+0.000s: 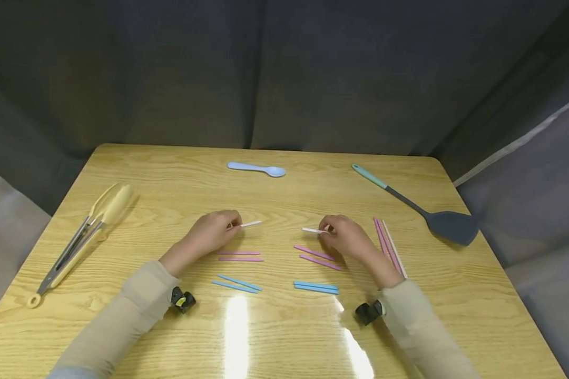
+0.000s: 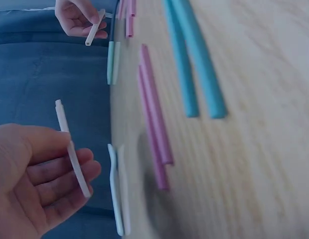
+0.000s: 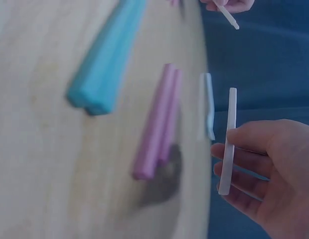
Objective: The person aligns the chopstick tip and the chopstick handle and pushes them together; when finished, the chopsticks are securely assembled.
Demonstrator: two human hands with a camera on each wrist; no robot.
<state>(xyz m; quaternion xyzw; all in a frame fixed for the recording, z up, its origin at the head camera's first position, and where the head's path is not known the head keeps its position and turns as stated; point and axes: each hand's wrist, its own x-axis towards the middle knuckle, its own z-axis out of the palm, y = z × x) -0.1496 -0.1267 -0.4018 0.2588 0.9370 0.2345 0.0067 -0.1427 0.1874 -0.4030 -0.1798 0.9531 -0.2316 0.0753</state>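
My left hand (image 1: pixel 213 231) pinches a short white stick (image 2: pixel 75 158) between thumb and fingers, above the table. The stick's upper end narrows to a small peg. Across from it, my right hand (image 1: pixel 345 237) pinches another white stick (image 3: pixel 228 149), also raised. The two sticks are apart, pointing toward each other in the head view. Below the left hand lie two pink sticks (image 1: pixel 241 259) and, nearer, two blue sticks (image 1: pixel 237 286). Two more pink sticks (image 1: pixel 320 261) and two blue sticks (image 1: pixel 315 287) lie below the right hand.
Beside the right forearm lie pink sticks (image 1: pixel 384 239) and a white stick (image 1: pixel 394 247). A light-blue spoon (image 1: pixel 256 168) is at the back. Yellow-tipped tongs (image 1: pixel 80 242) lie at the left, a dark spatula (image 1: pixel 450 226) at the right. Dark curtains (image 1: pixel 265 73) surround the wooden table (image 1: pixel 180 168).
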